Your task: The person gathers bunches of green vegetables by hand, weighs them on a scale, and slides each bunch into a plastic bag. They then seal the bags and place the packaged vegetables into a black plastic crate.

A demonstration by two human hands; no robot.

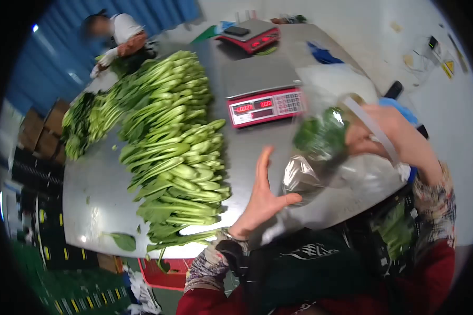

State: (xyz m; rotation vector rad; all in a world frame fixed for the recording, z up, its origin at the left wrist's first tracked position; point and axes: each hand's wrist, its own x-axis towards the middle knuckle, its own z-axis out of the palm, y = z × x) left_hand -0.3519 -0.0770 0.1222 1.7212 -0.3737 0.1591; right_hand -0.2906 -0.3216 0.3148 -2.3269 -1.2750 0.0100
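My left hand [265, 197] is open near the table's front edge, thumb and fingers spread beside a clear plastic bag. My right hand [376, 128] is closed at the top of that bag of leafy greens [320, 134], which it holds up over the table; motion smears the fingers there. Dark green leaves show through the shiny film, and the lower part of the bag hangs next to my left thumb. A pale strip [370, 126] runs across my right hand; what it belongs to cannot be made out.
Leafy green stalks [178, 152] lie in a long heap on the metal table [100, 189]. A red scale [265, 107] stands ahead, another scale [249, 37] behind it. Across the table a person [123, 37] bends over greens. A red crate [163, 275] sits below the edge.
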